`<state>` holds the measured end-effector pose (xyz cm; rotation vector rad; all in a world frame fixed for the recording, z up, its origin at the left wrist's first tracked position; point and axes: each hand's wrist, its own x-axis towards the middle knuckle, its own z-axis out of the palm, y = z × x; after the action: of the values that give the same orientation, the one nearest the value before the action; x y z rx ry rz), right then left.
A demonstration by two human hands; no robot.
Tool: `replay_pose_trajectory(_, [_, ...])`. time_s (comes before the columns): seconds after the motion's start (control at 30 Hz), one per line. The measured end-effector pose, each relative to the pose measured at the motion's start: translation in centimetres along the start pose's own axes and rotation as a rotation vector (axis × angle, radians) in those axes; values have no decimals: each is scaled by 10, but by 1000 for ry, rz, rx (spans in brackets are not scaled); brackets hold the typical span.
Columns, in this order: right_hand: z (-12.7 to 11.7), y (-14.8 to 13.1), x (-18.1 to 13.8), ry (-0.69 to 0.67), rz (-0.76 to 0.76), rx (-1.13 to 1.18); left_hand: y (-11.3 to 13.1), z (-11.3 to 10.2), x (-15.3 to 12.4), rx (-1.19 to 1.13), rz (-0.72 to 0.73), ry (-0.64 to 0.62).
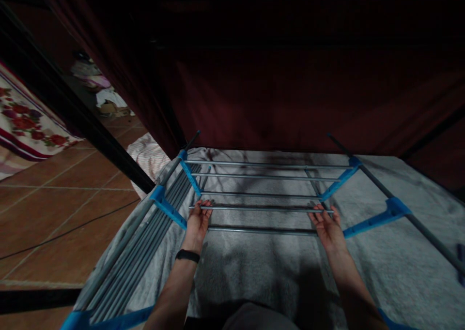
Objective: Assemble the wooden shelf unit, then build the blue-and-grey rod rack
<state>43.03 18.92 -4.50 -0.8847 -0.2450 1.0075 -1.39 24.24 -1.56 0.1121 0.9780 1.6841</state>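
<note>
Between my two hands a loose grey metal rod (259,209) runs level across the frame. My left hand (196,227) pinches it near its left end, palm up, with a black band (187,256) on the wrist. Close to the other end, my right hand (330,231) has its fingers curled around it. The rack frame around it has grey side poles and blue plastic brackets, a left bracket (169,210) and a right bracket (376,221) nearest my hands. Several crossbars span the far brackets. Another crossbar (261,231) lies just nearer me than the held rod.
Several grey rods (145,252) lie side by side at the left. Beneath everything spreads a grey blanket (254,277). A maroon curtain (261,102) hangs behind, and a dark post (109,141) slants at the left. Beyond it are floor tiles (72,206) and a thin cable (83,223).
</note>
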Motion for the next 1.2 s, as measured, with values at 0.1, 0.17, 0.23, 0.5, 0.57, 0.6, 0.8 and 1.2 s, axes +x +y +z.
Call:
replay_pose_trajectory(0.1, [0, 0, 1, 2, 8, 12, 1, 1, -2, 5, 0, -6])
replay_pose_trajectory(0.17, [1, -1, 1, 11, 10, 16, 1, 1, -3, 9, 1, -11])
replay_pose_trajectory(0.23, [3, -1, 1, 22, 8, 15, 2, 1, -4, 9, 1, -14])
replay_pose_trajectory(0.5, [2, -1, -1, -1, -10, 9, 2, 1, -4, 8, -11, -1])
replay_pose_trajectory(0.57, [2, 0, 0, -6, -5, 6, 2, 1, -4, 9, -12, 2])
replay_pose_trajectory(0.6, [1, 0, 0, -7, -3, 5, 2, 1, -4, 9, -12, 4])
replay_pose_trajectory(0.8, [0, 0, 1, 3, 3, 8, 2, 2, -5, 13, -7, 4])
replay_pose_trajectory(1.2, [2, 0, 0, 5, -8, -3, 1, -1, 0, 7, -2, 1])
